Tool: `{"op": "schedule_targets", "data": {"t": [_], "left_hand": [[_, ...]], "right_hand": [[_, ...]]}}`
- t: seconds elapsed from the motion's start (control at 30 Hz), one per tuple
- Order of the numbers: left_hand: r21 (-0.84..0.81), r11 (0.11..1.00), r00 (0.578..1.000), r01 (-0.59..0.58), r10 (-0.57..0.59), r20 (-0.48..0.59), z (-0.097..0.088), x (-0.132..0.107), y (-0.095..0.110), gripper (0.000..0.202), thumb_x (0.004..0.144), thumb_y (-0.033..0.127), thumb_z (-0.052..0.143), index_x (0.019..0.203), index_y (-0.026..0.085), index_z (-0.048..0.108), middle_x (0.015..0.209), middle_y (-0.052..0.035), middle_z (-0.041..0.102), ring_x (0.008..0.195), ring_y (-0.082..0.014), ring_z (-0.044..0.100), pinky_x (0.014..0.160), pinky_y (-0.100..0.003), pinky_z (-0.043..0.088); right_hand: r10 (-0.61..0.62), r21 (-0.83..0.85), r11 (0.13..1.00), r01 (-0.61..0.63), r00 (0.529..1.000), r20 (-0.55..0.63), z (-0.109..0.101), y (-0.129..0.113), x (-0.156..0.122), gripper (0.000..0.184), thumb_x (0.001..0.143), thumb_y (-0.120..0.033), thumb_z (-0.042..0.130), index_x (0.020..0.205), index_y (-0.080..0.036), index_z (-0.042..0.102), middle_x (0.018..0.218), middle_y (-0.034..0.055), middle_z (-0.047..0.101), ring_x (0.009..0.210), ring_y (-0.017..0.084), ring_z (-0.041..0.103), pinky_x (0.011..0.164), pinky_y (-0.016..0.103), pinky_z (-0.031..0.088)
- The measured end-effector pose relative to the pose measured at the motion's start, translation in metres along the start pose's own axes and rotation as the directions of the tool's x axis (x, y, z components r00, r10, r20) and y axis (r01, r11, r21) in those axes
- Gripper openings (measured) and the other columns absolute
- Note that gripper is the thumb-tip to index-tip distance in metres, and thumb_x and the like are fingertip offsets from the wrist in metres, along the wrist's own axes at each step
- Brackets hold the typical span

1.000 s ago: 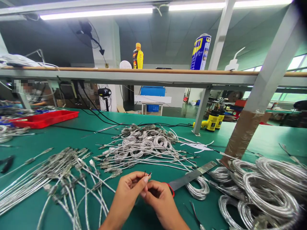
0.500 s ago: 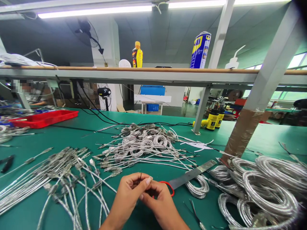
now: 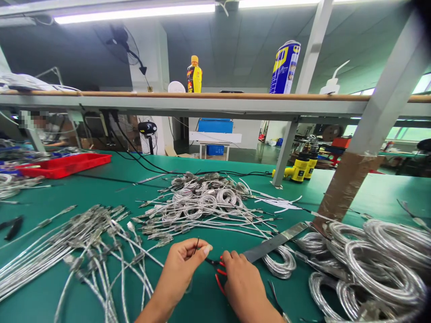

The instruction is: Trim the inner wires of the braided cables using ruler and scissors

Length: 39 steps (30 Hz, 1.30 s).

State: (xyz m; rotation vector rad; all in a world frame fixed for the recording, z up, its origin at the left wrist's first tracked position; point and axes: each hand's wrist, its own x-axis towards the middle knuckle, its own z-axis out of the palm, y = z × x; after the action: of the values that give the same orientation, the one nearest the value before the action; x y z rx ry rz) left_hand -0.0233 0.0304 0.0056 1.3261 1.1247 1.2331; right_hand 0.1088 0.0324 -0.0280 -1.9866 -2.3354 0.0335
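Note:
My left hand (image 3: pixel 183 264) is pinched shut on a thin dark wire end (image 3: pixel 196 245) that sticks up between thumb and forefinger. My right hand (image 3: pixel 243 283) lies just to its right, fingers curled over a small red-handled cutter (image 3: pixel 218 272) on the green mat. Both hands are at the near edge of the bench. A flat metal ruler (image 3: pixel 274 242) lies right beside my right hand.
A pile of coiled silver cables (image 3: pixel 202 202) lies ahead, straight silver cables with metal ends (image 3: pixel 84 237) to the left, big coils (image 3: pixel 370 260) to the right. A red tray (image 3: pixel 63 164) and another person sit far left. A taped frame post (image 3: pixel 340 188) stands right.
My hands have come apart. The right hand dropped from the wire to the red-handled cutter on the mat; the left still pinches the wire.

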Motion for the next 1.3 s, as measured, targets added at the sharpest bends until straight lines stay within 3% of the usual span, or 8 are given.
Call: {"op": "schedule_targets", "data": {"t": [0.13,0.23,0.33,0.4,0.43,0.57,0.73,1.3], "left_hand": [[0.018,1.000,1.000,-0.008,0.008,0.019,-0.001,0.003,-0.003,0.020,0.063,0.032,0.061,0.062,0.013,0.062,0.052,0.0039,0.050,0.046,-0.0060,0.033,0.043,-0.017,0.026],[0.030,1.000,0.999,-0.002,0.001,0.039,-0.004,0.005,-0.007,0.022,0.064,0.035,0.060,0.062,0.013,0.060,0.048,0.0057,0.042,0.043,-0.0057,0.028,0.040,-0.017,0.020],[0.045,0.998,0.998,0.041,-0.043,0.051,-0.007,0.006,-0.010,0.024,0.065,0.038,0.058,0.063,0.014,0.058,0.044,0.0083,0.032,0.040,-0.0051,0.019,0.037,-0.018,0.013],[0.041,0.998,0.997,0.057,-0.059,0.058,-0.008,0.006,-0.008,0.024,0.065,0.038,0.058,0.064,0.014,0.057,0.044,0.0085,0.032,0.039,-0.0048,0.018,0.037,-0.018,0.011],[0.037,0.998,0.997,0.058,-0.060,0.056,-0.008,0.006,-0.006,0.024,0.064,0.037,0.058,0.064,0.014,0.057,0.044,0.0083,0.034,0.039,-0.0046,0.018,0.037,-0.018,0.011],[0.026,0.998,0.997,0.065,-0.066,0.034,-0.008,0.003,0.002,0.022,0.064,0.035,0.059,0.063,0.013,0.058,0.045,0.0083,0.035,0.039,-0.0038,0.018,0.037,-0.018,0.010],[0.024,0.998,0.997,0.064,-0.065,0.035,-0.008,0.001,0.005,0.022,0.063,0.035,0.060,0.063,0.013,0.058,0.047,0.0074,0.038,0.039,-0.0032,0.019,0.036,-0.018,0.011],[0.057,0.998,0.999,0.040,-0.042,0.026,-0.008,0.000,0.005,0.019,0.066,0.032,0.058,0.063,0.014,0.059,0.048,0.0071,0.041,0.040,-0.0037,0.023,0.037,-0.016,0.017]], "right_hand": [[0.037,0.083,0.996,-0.035,0.999,-0.020,0.006,0.002,0.003,0.038,0.059,0.005,0.041,0.088,-0.014,0.057,0.089,0.0110,0.060,0.083,0.024,0.054,0.066,0.029,0.039],[0.040,0.341,0.940,-0.003,0.994,-0.102,0.008,0.008,0.005,0.023,0.061,-0.001,0.041,0.071,-0.016,0.054,0.074,0.0054,0.058,0.070,0.018,0.053,0.059,0.024,0.036],[-0.035,0.688,0.714,0.131,0.988,-0.152,0.007,0.011,0.006,0.011,0.068,-0.009,0.039,0.066,-0.018,0.046,0.062,-0.0014,0.050,0.058,0.012,0.046,0.051,0.020,0.032],[-0.101,0.809,0.556,0.192,0.981,-0.163,0.006,0.011,0.006,0.006,0.071,-0.016,0.042,0.066,-0.019,0.042,0.060,-0.0039,0.045,0.056,0.010,0.041,0.049,0.018,0.031],[-0.123,0.830,0.519,0.206,0.978,-0.166,0.005,0.010,0.005,0.007,0.071,-0.020,0.045,0.065,-0.019,0.041,0.060,-0.0048,0.042,0.056,0.010,0.039,0.049,0.018,0.030],[-0.131,0.803,0.555,0.217,0.976,-0.174,0.003,0.008,0.001,0.025,0.067,-0.036,0.055,0.061,-0.019,0.038,0.056,-0.0070,0.034,0.053,0.009,0.029,0.047,0.018,0.025],[-0.121,0.783,0.583,0.217,0.976,-0.181,0.002,0.008,-0.001,0.033,0.071,-0.045,0.049,0.057,-0.019,0.034,0.056,-0.0067,0.028,0.052,0.008,0.025,0.045,0.019,0.021],[-0.163,0.613,0.748,0.254,0.966,-0.201,-0.010,0.011,-0.003,0.038,0.070,-0.044,0.052,0.054,-0.019,0.028,0.051,-0.0075,0.028,0.051,0.009,0.023,0.045,0.020,0.015]]}}
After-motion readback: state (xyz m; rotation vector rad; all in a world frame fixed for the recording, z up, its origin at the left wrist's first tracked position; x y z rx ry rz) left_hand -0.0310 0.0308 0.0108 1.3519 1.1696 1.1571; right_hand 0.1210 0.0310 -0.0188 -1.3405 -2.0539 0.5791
